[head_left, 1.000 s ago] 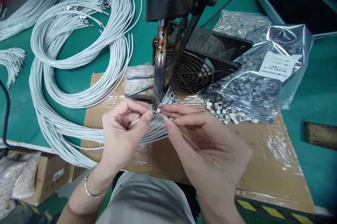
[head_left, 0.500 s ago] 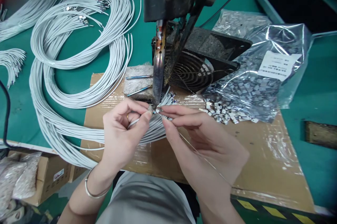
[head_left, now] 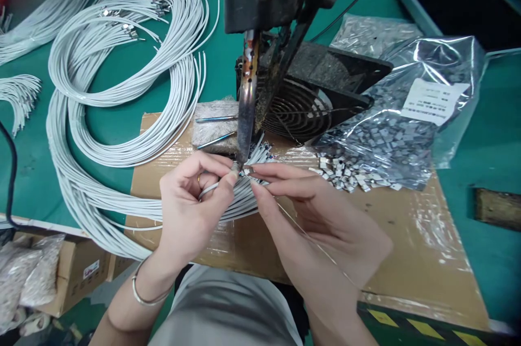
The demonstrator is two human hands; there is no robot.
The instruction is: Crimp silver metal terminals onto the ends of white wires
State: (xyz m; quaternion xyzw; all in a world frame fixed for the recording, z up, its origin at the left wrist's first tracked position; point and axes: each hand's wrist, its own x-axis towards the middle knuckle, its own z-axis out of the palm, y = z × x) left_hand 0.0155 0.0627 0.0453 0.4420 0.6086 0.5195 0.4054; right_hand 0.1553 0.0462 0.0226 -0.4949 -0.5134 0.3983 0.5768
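Observation:
My left hand (head_left: 195,205) is closed in a pinch on a white cable (head_left: 209,189), its end held right by the tip of a soldering iron (head_left: 246,123). The iron is fixed in a black holder and points down. From the right, my right hand (head_left: 325,221) comes close to the same spot, fingers pinched together. A thin solder wire (head_left: 321,248) runs from its fingertips back across the palm. Between the two hands a small shiny metal piece (head_left: 246,171) shows at the iron tip; its contact with the fingers is partly hidden.
Bundled white cables (head_left: 81,172) curve over the left side. Behind the iron stands a black fan (head_left: 301,110). Loose metal pieces (head_left: 354,175) lie before a clear bag (head_left: 431,134) at right, on cardboard (head_left: 407,237). A phone (head_left: 468,7) rests at the far right.
The view has shifted very slightly, and my right hand sits a touch farther right. Both hands keep their pinch near the iron tip.

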